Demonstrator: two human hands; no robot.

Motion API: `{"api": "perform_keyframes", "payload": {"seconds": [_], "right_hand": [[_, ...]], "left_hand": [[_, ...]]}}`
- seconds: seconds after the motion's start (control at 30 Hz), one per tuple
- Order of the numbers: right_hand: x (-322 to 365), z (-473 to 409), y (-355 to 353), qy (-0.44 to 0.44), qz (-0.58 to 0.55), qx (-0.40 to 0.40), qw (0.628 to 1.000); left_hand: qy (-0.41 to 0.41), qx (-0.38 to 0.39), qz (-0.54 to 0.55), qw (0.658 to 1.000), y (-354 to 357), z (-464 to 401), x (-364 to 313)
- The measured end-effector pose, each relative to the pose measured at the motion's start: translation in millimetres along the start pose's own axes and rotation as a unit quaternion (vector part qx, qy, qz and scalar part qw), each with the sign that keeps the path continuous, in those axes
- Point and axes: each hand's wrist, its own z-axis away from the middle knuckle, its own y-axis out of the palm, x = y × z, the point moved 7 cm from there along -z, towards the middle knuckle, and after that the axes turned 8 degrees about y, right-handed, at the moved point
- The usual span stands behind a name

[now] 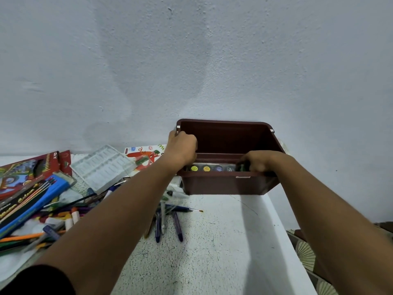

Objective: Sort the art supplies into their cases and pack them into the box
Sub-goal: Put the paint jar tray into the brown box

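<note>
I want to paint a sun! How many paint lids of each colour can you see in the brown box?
yellow lids: 2
bluish lids: 2
Total: 4 showing in the box; the right hand hides the rest of the row.

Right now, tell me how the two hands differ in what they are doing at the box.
The left hand curls over the left rim of the box, up near its far corner; the right hand is lower, at the near wall. The left grip is on the box alone; the right hand reaches inside by the paint pots, closing on something dark and blurred. Both hands are curled.
</note>
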Motion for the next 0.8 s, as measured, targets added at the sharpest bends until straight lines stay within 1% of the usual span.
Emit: {"api": "perform_keyframes", "payload": {"seconds": [0.07,0.13,0.17,0.2,0.23,0.27,0.3,0.33,0.37,0.4,0.43,0.47,0.5,0.57,0.67,0.8], "right_hand": [[2.0,2.9,-3.2,-0.001,-0.004,-0.005,1.000],[7.8,3.7,-7.7,-0.008,-0.029,-0.023,0.999],[13.6,4.0,-10.4,-0.015,-0.050,-0.036,0.998],[19.9,4.4,-13.6,-0.023,-0.072,-0.052,0.996],[30.1,5.3,-17.4,-0.037,-0.086,-0.072,0.993],[40.3,7.0,-20.8,-0.052,-0.095,-0.093,0.990],[52.2,8.8,-23.0,-0.066,-0.102,-0.111,0.986],[65.5,10.2,-24.7,-0.080,-0.111,-0.129,0.982],[74.8,10.7,-25.3,-0.090,-0.122,-0.144,0.978],[86.3,11.9,-25.1,-0.098,-0.130,-0.158,0.974],[95.1,12.5,-24.2,-0.100,-0.134,-0.172,0.971],[102.8,13.3,-23.2,-0.102,-0.137,-0.186,0.968],[112.5,14.1,-21.8,-0.103,-0.137,-0.199,0.965],[123.6,17.0,-20.8,-0.097,-0.139,-0.228,0.959],[133.2,20.2,-16.3,-0.081,-0.140,-0.264,0.951],[132.8,22.3,-7.0,-0.065,-0.157,-0.266,0.949]], "left_hand": [[-0.007,-0.048,0.130,0.990,-6.1,5.1,5.5],[0.006,-0.146,0.265,0.953,-21.5,16.4,12.9],[0.011,-0.198,0.303,0.932,-30.2,25.8,21.0],[0.009,-0.236,0.310,0.921,-35.5,35.2,32.4],[0.003,-0.256,0.287,0.923,-40.7,44.5,46.8],[-0.001,-0.250,0.248,0.936,-41.4,50.4,62.0],[-0.005,-0.214,0.200,0.956,-38.1,54.5,78.6],[-0.004,-0.149,0.143,0.978,-32.2,58.9,94.3],[0.007,-0.068,0.089,0.994,-20.3,62.1,105.4],[0.023,0.013,0.042,0.999,-8.9,69.6,115.0],[0.041,0.082,0.009,0.996,2.9,77.9,120.5],[0.051,0.135,-0.014,0.989,12.7,85.8,123.6],[0.053,0.171,-0.036,0.983,18.6,95.0,127.2],[0.065,0.207,-0.078,0.973,25.1,102.7,125.9],[0.094,0.216,-0.132,0.963,26.6,103.6,115.1],[0.103,0.215,-0.188,0.953,35.6,97.1,109.7]]}}
